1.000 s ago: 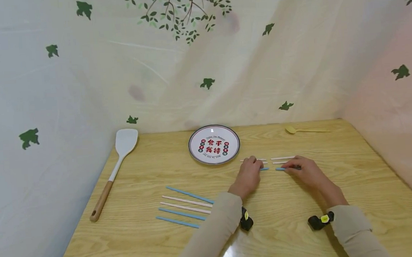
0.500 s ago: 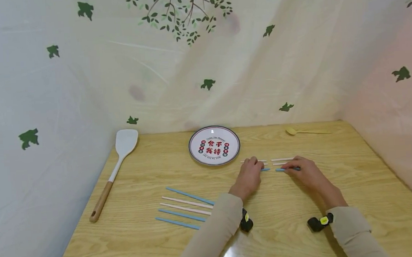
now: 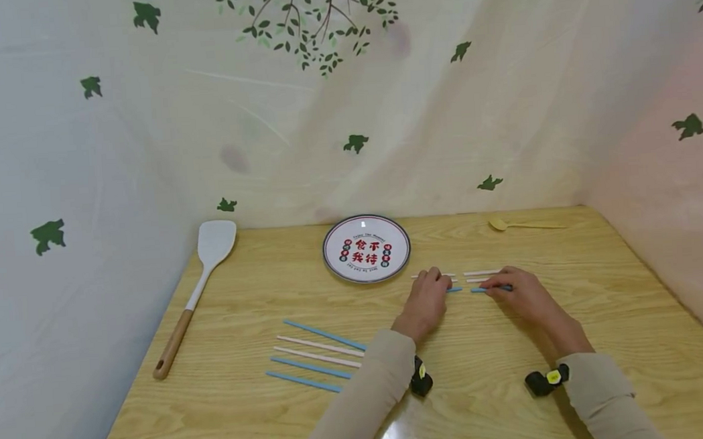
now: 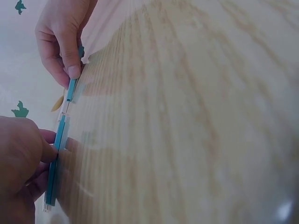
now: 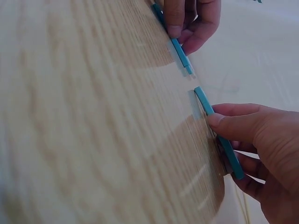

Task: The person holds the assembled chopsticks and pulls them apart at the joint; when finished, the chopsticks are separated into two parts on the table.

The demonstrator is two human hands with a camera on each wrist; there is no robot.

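My left hand [image 3: 426, 302] pinches a short blue chopstick piece [image 5: 180, 50] between thumb and fingers, low over the wooden table. Facing it, my right hand [image 3: 525, 296] pinches another short blue piece [image 5: 228, 149]. The two lie nearly in line, with a small gap between their ends. A thinner tip shows at the end of the left one. Just behind them are short white pieces, two on the right [image 3: 482, 272] and two on the left [image 3: 449, 274], the left ones partly hidden by my left hand.
A white plate [image 3: 336, 264] with red lettering stands behind my left hand. Long blue chopsticks [image 3: 309, 367] and white chopsticks [image 3: 317, 356] lie at front left, partly under my left sleeve. A white spatula [image 3: 209, 258] lies far left, a yellow spoon [image 3: 499, 224] back right.
The blue piece in my left hand has shifted slightly right, so the gap to the other blue piece is a little narrower. My right hand stays nearly still.
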